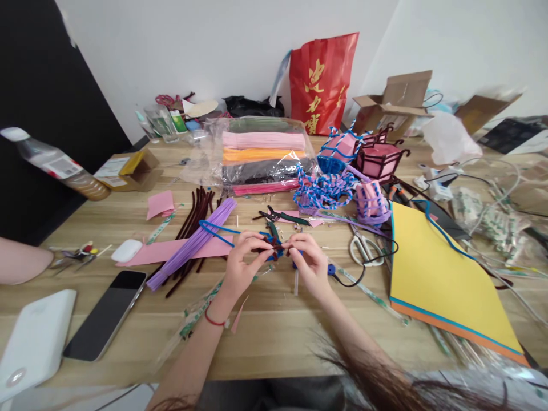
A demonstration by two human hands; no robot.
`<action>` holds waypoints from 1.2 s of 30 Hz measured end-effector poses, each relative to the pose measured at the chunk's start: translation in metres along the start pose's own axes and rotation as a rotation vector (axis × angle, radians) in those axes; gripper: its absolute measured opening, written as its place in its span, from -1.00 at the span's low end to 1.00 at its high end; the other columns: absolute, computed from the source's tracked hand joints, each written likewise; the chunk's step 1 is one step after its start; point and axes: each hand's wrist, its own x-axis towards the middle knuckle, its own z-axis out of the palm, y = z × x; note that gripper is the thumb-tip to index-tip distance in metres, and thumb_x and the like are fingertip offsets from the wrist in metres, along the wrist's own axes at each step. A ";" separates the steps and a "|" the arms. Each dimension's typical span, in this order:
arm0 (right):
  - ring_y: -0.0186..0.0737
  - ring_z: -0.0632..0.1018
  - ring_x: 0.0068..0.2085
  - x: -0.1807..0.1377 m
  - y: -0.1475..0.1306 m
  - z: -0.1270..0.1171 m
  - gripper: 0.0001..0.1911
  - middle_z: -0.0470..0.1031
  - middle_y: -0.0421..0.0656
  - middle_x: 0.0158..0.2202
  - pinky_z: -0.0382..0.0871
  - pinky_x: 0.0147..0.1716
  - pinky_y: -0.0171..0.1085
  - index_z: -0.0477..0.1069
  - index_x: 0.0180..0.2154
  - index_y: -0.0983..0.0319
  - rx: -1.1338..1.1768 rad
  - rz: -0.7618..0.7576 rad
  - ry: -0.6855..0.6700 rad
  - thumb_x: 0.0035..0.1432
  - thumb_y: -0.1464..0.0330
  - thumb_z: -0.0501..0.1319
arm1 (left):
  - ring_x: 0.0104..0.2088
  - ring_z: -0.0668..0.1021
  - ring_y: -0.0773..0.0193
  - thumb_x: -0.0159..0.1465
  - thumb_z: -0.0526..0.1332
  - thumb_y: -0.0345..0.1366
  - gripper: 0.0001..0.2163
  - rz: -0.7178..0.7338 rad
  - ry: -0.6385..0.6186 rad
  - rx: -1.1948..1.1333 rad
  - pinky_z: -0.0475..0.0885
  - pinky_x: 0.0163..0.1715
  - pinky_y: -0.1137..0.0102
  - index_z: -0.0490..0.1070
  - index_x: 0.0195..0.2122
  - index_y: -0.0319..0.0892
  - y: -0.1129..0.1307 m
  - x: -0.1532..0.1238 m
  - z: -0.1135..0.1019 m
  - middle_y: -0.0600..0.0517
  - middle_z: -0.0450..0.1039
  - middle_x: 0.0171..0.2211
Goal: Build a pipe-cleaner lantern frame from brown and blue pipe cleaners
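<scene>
Fingertips of my left hand [245, 264] and my right hand [309, 264] are pinched close together over the middle of the table. Between them they grip a small dark brown pipe-cleaner piece [279, 249], partly hidden by the fingers. Blue bits show just behind and under it, too covered to make out. Just beyond my hands lie pliers [295, 218] with dark green handles. To the left, a bundle of purple pipe cleaners [194, 242] rests across brown pipe cleaners [188, 220] and a pink strip [171, 251]. A blue pipe cleaner [216, 226] loops beside my left hand.
Finished-looking pink lanterns [379, 160] with pipe-cleaner frames stand at the back right. White-handled scissors [366, 251] and yellow sheets [445, 274] lie to the right. A plastic pack of coloured pipe cleaners [263, 154] sits behind. Phone [107, 314], power bank [36, 342] and bottle [55, 162] are left.
</scene>
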 end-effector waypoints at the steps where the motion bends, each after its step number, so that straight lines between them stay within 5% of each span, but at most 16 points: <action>1: -0.06 0.60 -0.18 0.000 0.001 0.000 -0.80 0.62 -0.09 -0.29 0.49 -0.12 -0.05 0.61 -0.30 0.09 0.005 0.003 0.021 0.29 0.14 0.31 | -0.06 0.58 0.10 0.35 0.33 -0.19 -0.89 0.007 0.013 0.008 0.51 0.03 0.16 0.59 -0.27 -0.08 0.000 0.000 0.000 -0.04 0.57 -0.25; 13: -0.10 0.64 -0.29 -0.011 0.011 0.013 -0.78 0.66 -0.10 -0.35 0.55 -0.28 -0.14 0.56 -0.38 0.14 0.065 0.193 0.184 0.07 0.16 0.47 | -0.03 0.61 0.13 0.40 0.28 -0.20 -0.90 0.077 0.136 0.101 0.50 0.11 0.11 0.47 -0.18 -0.08 0.006 -0.002 0.002 -0.02 0.56 -0.17; 19: -0.08 0.65 -0.26 -0.009 0.010 0.017 -0.76 0.67 -0.11 -0.39 0.56 -0.17 -0.07 0.58 -0.47 0.13 0.172 0.293 0.182 -0.07 0.17 0.53 | -0.05 0.63 0.14 0.40 0.29 -0.25 -0.95 0.138 0.128 0.126 0.51 0.14 0.05 0.48 -0.20 -0.07 0.008 -0.002 0.004 0.02 0.59 -0.22; 23: -0.14 0.61 -0.30 -0.010 0.008 0.020 -0.74 0.66 -0.13 -0.36 0.53 -0.30 -0.18 0.61 -0.47 0.15 0.280 0.425 0.172 -0.15 0.16 0.56 | -0.04 0.65 0.14 0.38 0.30 -0.32 -0.97 0.208 0.110 0.136 0.53 0.13 0.04 0.47 -0.21 -0.06 0.008 -0.003 0.008 0.05 0.62 -0.25; 30: -0.46 0.24 -0.65 -0.015 0.009 0.021 -0.66 0.30 -0.34 -0.70 0.07 -0.68 -0.40 0.59 -0.45 0.27 0.510 0.748 0.018 0.01 0.12 0.51 | 0.02 0.66 0.15 0.40 0.27 -0.42 -0.92 0.288 0.099 0.194 0.54 0.16 0.05 0.46 -0.19 -0.08 0.005 -0.007 0.009 0.03 0.62 -0.17; 33: -0.52 0.18 -0.67 -0.015 0.017 0.017 -0.67 0.36 -0.34 -0.62 0.02 -0.72 -0.44 0.52 -0.40 0.30 0.617 0.872 -0.044 0.13 0.16 0.47 | 0.02 0.67 0.14 0.38 0.30 -0.43 -0.87 0.313 0.116 0.224 0.59 0.12 0.08 0.45 -0.11 -0.09 0.004 -0.008 0.010 0.02 0.63 -0.15; 36: -0.52 0.32 -0.61 -0.017 0.027 0.014 -0.76 0.47 -0.29 -0.43 0.20 -0.67 -0.48 0.48 -0.24 0.31 0.700 0.967 -0.075 0.33 0.24 0.33 | 0.00 0.69 0.14 0.34 0.35 -0.44 -0.76 0.335 0.141 0.260 0.62 0.08 0.12 0.43 -0.01 -0.10 0.004 -0.009 0.011 -0.02 0.62 -0.10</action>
